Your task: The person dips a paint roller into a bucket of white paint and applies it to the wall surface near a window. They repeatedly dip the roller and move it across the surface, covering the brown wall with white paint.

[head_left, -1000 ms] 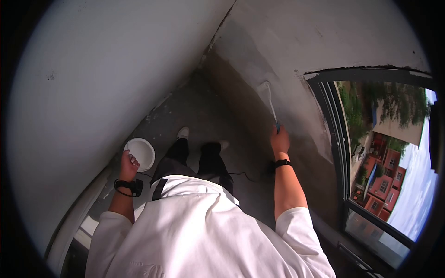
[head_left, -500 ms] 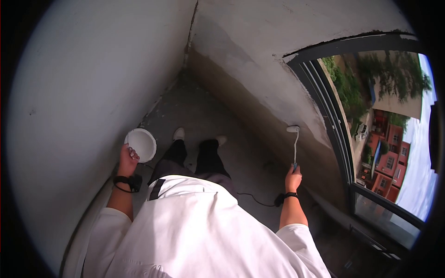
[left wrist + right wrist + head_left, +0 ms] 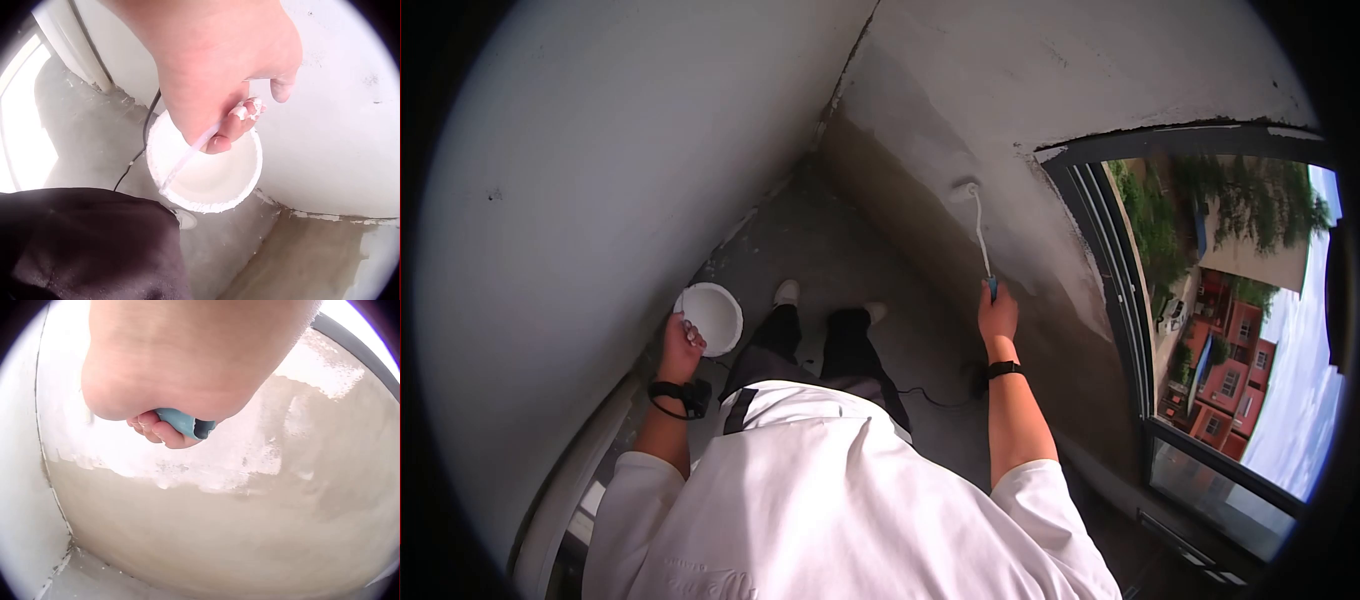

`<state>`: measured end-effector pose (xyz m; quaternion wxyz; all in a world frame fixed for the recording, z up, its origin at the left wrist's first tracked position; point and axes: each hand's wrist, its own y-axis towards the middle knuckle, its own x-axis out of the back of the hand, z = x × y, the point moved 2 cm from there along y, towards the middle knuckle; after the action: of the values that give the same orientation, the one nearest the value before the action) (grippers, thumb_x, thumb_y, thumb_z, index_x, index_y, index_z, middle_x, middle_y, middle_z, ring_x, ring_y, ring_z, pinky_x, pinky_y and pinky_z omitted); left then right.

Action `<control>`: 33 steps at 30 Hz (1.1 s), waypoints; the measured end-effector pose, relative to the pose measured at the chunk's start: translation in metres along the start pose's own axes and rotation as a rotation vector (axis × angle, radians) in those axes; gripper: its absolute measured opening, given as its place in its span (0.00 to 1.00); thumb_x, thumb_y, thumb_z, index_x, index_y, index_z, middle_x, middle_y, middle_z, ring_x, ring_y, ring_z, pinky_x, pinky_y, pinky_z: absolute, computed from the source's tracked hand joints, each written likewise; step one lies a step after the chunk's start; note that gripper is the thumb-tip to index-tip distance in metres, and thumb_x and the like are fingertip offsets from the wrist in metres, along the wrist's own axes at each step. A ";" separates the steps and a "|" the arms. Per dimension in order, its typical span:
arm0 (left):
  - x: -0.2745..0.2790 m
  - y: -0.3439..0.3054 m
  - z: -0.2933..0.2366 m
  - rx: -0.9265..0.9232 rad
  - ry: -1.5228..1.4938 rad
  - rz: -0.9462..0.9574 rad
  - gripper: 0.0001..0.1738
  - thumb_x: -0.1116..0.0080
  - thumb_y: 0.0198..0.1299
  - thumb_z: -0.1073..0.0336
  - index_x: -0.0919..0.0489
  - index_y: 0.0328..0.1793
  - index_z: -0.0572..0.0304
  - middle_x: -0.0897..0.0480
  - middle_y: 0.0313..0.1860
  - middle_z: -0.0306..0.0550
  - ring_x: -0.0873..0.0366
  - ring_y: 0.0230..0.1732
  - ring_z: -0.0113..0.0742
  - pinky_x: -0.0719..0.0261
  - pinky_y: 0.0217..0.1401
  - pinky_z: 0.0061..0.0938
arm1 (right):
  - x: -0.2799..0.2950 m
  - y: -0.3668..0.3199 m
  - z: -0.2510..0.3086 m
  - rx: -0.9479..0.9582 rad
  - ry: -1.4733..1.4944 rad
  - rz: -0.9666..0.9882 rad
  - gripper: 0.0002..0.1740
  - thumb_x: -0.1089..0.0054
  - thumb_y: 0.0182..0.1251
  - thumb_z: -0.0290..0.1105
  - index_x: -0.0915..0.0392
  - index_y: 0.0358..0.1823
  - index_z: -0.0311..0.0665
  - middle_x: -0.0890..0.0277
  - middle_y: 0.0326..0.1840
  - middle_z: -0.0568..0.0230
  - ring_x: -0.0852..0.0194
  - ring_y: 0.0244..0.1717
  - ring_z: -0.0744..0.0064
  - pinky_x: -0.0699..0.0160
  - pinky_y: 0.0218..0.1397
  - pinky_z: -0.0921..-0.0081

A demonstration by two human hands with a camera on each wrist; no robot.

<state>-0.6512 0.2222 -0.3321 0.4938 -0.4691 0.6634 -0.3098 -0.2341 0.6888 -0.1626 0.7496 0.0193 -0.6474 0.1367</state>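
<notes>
The left hand (image 3: 682, 347) holds a white bucket (image 3: 718, 322) by its handle; in the left wrist view the fingers of this hand (image 3: 228, 81) curl round the pale handle (image 3: 190, 152), and white stuff coats some fingertips. The bucket (image 3: 249, 169) hangs below, white inside with a crusted rim. The right hand (image 3: 998, 315) grips the blue handle (image 3: 992, 288) of a paint roller, whose white head (image 3: 966, 190) lies against the wall under the window side. From the right wrist, the hand (image 3: 181, 369) wraps the blue handle (image 3: 178, 420); the roller head is hidden there.
A partly whitened wall (image 3: 900, 120) has a bare brown lower band (image 3: 219, 531). It meets a pale wall (image 3: 600, 150) at a corner. A dark-framed window (image 3: 1135, 300) stands right. A black cable (image 3: 935, 400) crosses the grey floor (image 3: 800, 230) near the person's shoes (image 3: 787, 292).
The right hand and roller went down and right along the wall, then back up and left. The left hand keeps holding the bucket, with little movement. The head view shifted and returned partway.
</notes>
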 end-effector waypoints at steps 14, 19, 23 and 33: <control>0.071 -0.024 0.003 -0.047 -0.001 -0.150 0.19 0.41 0.65 0.47 0.34 0.28 0.44 0.37 0.17 0.32 0.40 0.18 0.28 0.39 0.29 0.27 | -0.048 0.072 0.081 0.130 -0.142 0.037 0.21 0.47 0.74 0.50 0.22 0.47 0.38 0.16 0.37 0.41 0.17 0.41 0.35 0.19 0.44 0.41; 0.071 -0.026 0.006 -0.011 -0.002 -0.174 0.19 0.43 0.68 0.48 0.35 0.29 0.43 0.38 0.18 0.31 0.41 0.20 0.26 0.39 0.30 0.26 | -0.034 0.054 0.034 0.145 -0.128 -0.031 0.20 0.47 0.74 0.49 0.22 0.46 0.38 0.16 0.40 0.45 0.17 0.43 0.37 0.19 0.45 0.44; 0.061 -0.026 0.011 0.013 0.009 -0.160 0.18 0.43 0.69 0.50 0.35 0.29 0.43 0.38 0.19 0.30 0.40 0.21 0.26 0.40 0.31 0.27 | -0.023 0.028 -0.026 0.096 -0.160 -0.016 0.19 0.46 0.74 0.48 0.23 0.44 0.37 0.16 0.40 0.43 0.19 0.44 0.34 0.21 0.45 0.42; 0.033 -0.034 0.029 -0.045 0.060 -0.025 0.20 0.49 0.71 0.49 0.35 0.26 0.44 0.38 0.16 0.31 0.41 0.17 0.28 0.37 0.32 0.29 | 0.048 -0.096 -0.197 -0.273 -0.315 0.049 0.20 0.48 0.76 0.49 0.25 0.47 0.38 0.16 0.39 0.40 0.18 0.44 0.32 0.19 0.45 0.42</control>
<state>-0.6154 0.1804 -0.3235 0.4591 -0.4788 0.6787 -0.3152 -0.0155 0.6457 -0.1328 0.6311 -0.0771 -0.7694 0.0611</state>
